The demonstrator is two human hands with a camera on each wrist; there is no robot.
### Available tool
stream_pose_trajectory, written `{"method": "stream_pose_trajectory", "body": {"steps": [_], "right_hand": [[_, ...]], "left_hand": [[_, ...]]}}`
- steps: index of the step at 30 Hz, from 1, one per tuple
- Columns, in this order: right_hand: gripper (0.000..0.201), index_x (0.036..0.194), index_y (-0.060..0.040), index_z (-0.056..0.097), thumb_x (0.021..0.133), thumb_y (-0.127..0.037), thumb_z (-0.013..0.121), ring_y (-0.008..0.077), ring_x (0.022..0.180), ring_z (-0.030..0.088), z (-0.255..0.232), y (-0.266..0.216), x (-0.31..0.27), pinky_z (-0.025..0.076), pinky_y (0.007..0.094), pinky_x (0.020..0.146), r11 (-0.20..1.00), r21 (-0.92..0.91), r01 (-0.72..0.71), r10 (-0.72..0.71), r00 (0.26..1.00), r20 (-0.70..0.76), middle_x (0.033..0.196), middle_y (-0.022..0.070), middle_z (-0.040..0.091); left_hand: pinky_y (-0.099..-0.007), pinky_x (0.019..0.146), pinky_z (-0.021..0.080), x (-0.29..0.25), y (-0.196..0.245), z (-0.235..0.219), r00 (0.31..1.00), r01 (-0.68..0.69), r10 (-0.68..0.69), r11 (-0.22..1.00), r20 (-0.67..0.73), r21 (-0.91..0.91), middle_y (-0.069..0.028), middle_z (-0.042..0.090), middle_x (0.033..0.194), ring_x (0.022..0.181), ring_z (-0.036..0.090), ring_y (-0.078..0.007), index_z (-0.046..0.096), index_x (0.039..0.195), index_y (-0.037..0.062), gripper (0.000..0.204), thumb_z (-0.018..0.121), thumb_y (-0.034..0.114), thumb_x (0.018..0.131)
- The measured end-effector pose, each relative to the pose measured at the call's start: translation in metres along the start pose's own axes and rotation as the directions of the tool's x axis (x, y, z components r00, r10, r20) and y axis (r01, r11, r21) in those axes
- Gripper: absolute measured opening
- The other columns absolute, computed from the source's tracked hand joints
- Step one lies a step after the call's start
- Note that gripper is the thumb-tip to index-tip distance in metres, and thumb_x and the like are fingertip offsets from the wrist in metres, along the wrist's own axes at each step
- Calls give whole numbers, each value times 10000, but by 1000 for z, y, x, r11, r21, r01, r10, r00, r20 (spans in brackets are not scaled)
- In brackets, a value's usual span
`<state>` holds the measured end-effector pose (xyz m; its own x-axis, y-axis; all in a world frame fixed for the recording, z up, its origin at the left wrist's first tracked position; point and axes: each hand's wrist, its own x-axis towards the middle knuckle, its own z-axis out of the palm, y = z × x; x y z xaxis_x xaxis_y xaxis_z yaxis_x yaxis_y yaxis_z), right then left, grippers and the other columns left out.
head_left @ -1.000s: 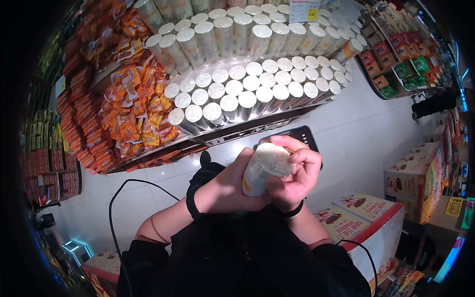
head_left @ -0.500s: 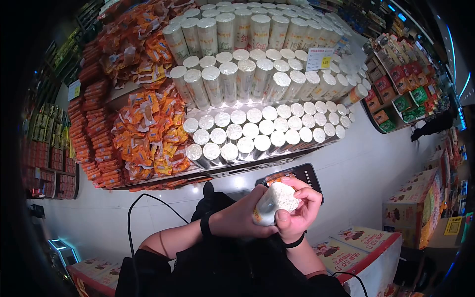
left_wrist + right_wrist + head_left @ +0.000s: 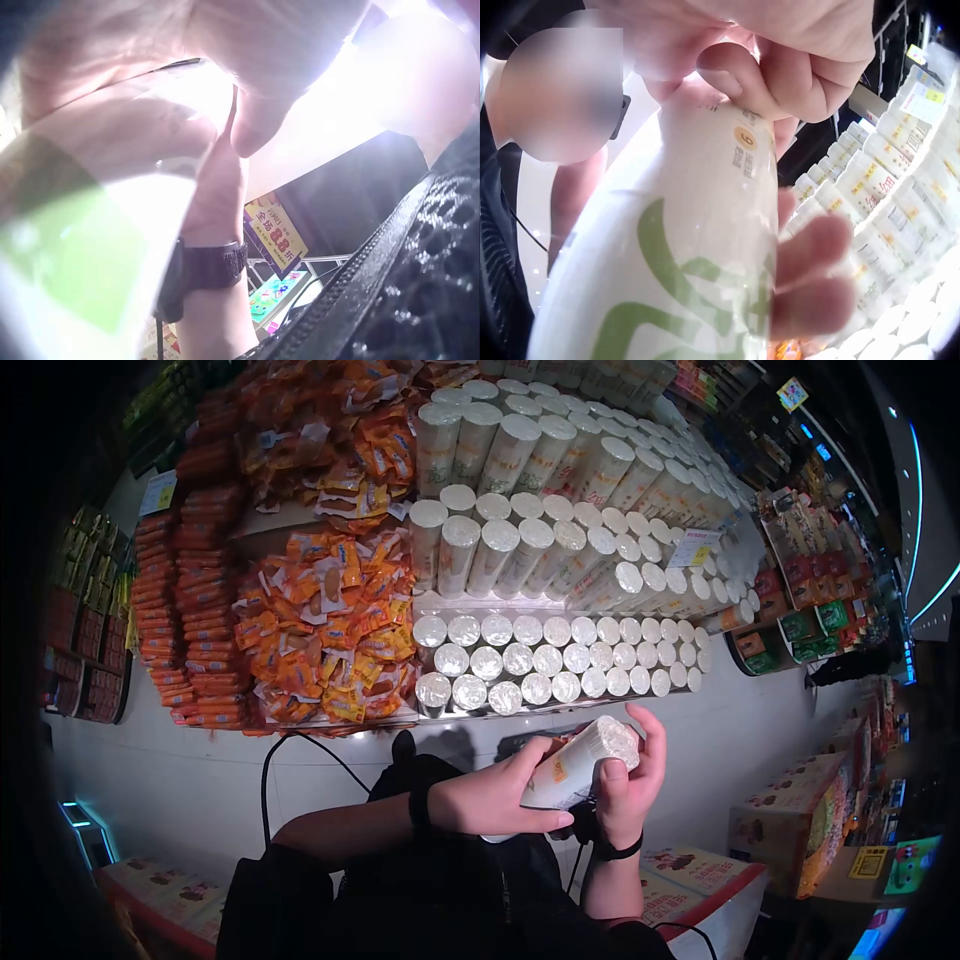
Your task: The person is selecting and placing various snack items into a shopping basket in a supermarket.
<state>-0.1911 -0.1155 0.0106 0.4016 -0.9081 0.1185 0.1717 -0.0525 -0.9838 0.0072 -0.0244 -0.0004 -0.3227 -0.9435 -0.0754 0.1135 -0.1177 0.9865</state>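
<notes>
A white cylindrical pack of dried noodles [image 3: 572, 772] is held between both hands in front of the body, tilted with its clear-wrapped end up to the right. My left hand [image 3: 485, 800] grips the lower part, thumb along the near side. At the upper end, my right hand [image 3: 632, 785] holds the pack with its thumb on the near edge and fingers around the far side. Green lettering and a small orange mark show on the pack [image 3: 697, 225] in the right wrist view, where curled fingers [image 3: 739, 79] press its end. Glare hides much of the left wrist view.
Rows of similar noodle packs [image 3: 500, 550] stand on the display ahead. Orange snack packets [image 3: 330, 610] are heaped to their left. Cartons [image 3: 790, 820] stand at the right, and more cartons [image 3: 165, 895] at the lower left. A black cable [image 3: 266, 780] loops by the left arm.
The head view has shifted, so the display sits lower in it. The pack has tipped over toward the right, showing more of its printed side. Both hands have stayed on it.
</notes>
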Motion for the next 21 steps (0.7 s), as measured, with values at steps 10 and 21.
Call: {"method": "stream_pose_trajectory", "body": {"steps": [10, 21], "right_hand": [[499, 1498, 0, 496, 1063, -95, 721, 75, 764, 623, 58, -6, 131, 511, 209, 568, 867, -403, 292, -401, 889, -220, 1400, 111, 588], [589, 1399, 0, 517, 1019, -332, 820, 180, 712, 692, 56, 99, 243, 540, 354, 668, 585, -811, 23, -325, 922, -209, 891, 137, 736]], "left_hand": [[-421, 1217, 441, -63, -11, -96, 982, -133, 124, 989, -144, -59, -163, 533, 1518, 1417, 562, -246, 328, 1609, 34, 694, 731, 93, 1047], [-375, 1115, 518, -123, -12, -167, 989, -135, 131, 989, -71, -56, -132, 667, 1338, 1254, 667, -203, 497, 1487, -10, 487, 702, 99, 1059]]}}
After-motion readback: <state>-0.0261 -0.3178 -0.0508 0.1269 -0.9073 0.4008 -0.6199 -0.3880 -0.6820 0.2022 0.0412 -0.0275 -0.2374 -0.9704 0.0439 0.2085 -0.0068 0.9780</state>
